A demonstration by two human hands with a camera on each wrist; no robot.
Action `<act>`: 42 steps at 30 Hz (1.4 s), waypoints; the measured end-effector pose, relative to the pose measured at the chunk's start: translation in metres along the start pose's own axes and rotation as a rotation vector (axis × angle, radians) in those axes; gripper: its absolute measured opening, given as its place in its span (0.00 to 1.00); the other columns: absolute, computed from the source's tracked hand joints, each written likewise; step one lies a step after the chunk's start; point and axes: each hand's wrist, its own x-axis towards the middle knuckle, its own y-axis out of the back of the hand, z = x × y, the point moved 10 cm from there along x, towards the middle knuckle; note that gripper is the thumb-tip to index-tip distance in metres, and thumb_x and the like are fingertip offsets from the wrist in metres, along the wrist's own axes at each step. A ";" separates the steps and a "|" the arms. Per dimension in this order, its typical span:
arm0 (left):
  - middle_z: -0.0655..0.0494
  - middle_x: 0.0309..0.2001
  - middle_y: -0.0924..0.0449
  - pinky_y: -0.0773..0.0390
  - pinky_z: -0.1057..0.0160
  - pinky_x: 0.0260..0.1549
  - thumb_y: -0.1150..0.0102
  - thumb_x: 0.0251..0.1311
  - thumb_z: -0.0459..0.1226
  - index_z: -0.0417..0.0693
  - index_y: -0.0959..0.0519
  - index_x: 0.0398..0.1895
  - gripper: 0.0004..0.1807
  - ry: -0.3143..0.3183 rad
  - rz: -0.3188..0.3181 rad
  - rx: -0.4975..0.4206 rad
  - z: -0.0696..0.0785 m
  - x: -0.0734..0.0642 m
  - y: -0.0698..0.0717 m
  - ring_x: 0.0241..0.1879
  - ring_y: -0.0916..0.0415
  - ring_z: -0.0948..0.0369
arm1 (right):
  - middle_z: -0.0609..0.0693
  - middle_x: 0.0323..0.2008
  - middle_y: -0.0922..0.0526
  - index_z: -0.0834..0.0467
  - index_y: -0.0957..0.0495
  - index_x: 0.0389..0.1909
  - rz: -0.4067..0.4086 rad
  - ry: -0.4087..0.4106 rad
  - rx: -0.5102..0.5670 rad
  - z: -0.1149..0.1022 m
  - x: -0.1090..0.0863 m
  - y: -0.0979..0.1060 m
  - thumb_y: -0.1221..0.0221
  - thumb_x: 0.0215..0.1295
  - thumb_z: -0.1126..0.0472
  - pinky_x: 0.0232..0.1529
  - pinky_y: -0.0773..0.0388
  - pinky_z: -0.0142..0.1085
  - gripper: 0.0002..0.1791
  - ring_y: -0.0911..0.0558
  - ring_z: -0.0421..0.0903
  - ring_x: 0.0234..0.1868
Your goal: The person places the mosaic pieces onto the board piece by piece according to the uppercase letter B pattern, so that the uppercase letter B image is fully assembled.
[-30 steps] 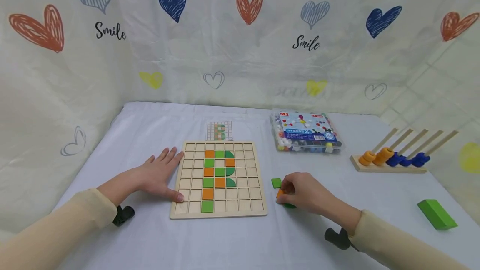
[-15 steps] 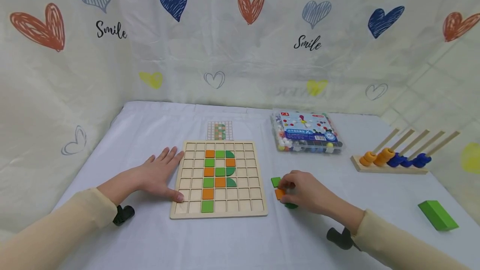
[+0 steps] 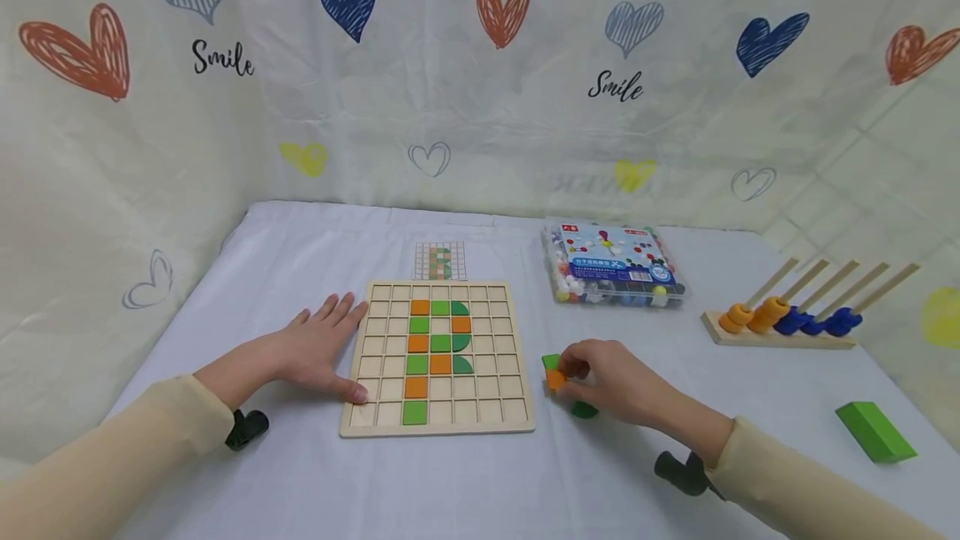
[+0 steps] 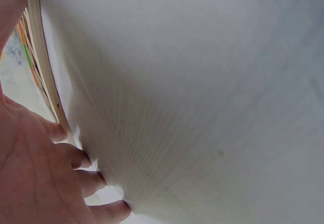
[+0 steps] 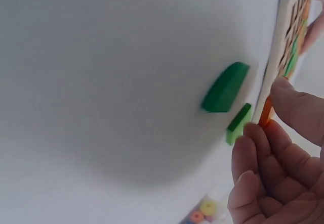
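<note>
A wooden grid board (image 3: 487, 427) lies on the white cloth, with several orange, green and dark green tiles set in its squares. My left hand (image 3: 318, 352) lies spread at the board's left side, its thumb resting on the frame. Right of the board, my right hand (image 3: 611, 382) pinches an orange square tile (image 3: 555, 379) between thumb and fingertips; the right wrist view shows the orange tile (image 5: 266, 112) partly covered. A light green square tile (image 3: 550, 361) and a dark green quarter-round tile (image 3: 584, 410) lie on the cloth beside this hand.
Behind the board lies a small pattern card (image 3: 440, 261). A clear box of coloured beads (image 3: 613, 263) stands at the back right. Farther right are a peg stand (image 3: 780, 338) with orange and blue beads and a green block (image 3: 875, 432).
My right hand has lifted the orange tile slightly, and it now overlaps the light green tile in the head view. More of the dark green tile shows. My left hand has stayed still.
</note>
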 end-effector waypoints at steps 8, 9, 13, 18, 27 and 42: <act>0.29 0.81 0.63 0.56 0.21 0.69 0.31 0.42 0.73 0.34 0.56 0.81 0.76 0.001 -0.001 -0.001 0.001 -0.001 0.001 0.80 0.65 0.30 | 0.43 0.32 0.17 0.58 0.16 0.42 -0.024 0.109 0.143 -0.041 0.010 -0.011 0.29 0.62 0.62 0.36 0.23 0.27 0.09 0.23 0.39 0.33; 0.29 0.81 0.63 0.56 0.21 0.69 0.31 0.42 0.73 0.34 0.56 0.81 0.76 0.002 -0.002 -0.005 0.001 0.000 0.001 0.80 0.66 0.30 | 0.43 0.31 0.17 0.58 0.16 0.41 -0.034 0.116 0.153 -0.048 0.013 -0.015 0.29 0.62 0.62 0.36 0.23 0.27 0.09 0.23 0.39 0.33; 0.30 0.81 0.64 0.56 0.21 0.69 0.32 0.42 0.73 0.35 0.57 0.82 0.76 -0.001 -0.003 -0.013 0.000 0.001 -0.001 0.80 0.66 0.30 | 0.43 0.27 0.19 0.56 0.16 0.38 -0.073 0.136 0.176 -0.073 0.020 -0.030 0.28 0.61 0.61 0.33 0.25 0.28 0.08 0.24 0.40 0.31; 0.30 0.82 0.64 0.56 0.22 0.69 0.32 0.42 0.74 0.36 0.57 0.82 0.76 0.000 -0.003 -0.012 -0.002 0.002 -0.002 0.80 0.66 0.31 | 0.42 0.26 0.20 0.57 0.15 0.39 -0.102 0.196 0.160 -0.103 0.026 -0.047 0.27 0.60 0.60 0.32 0.26 0.28 0.09 0.24 0.39 0.30; 0.30 0.82 0.65 0.57 0.22 0.69 0.33 0.43 0.74 0.36 0.58 0.82 0.76 -0.003 -0.006 -0.001 -0.002 0.003 -0.002 0.80 0.66 0.31 | 0.41 0.23 0.21 0.57 0.15 0.36 -0.098 0.229 0.079 -0.128 0.031 -0.058 0.25 0.57 0.60 0.31 0.26 0.27 0.10 0.26 0.36 0.26; 0.30 0.81 0.64 0.57 0.22 0.70 0.33 0.44 0.74 0.35 0.57 0.82 0.76 0.001 -0.002 0.001 -0.001 0.000 0.002 0.80 0.67 0.31 | 0.41 0.23 0.21 0.57 0.13 0.33 -0.079 0.190 0.009 -0.136 0.033 -0.061 0.23 0.54 0.59 0.29 0.26 0.26 0.10 0.26 0.36 0.25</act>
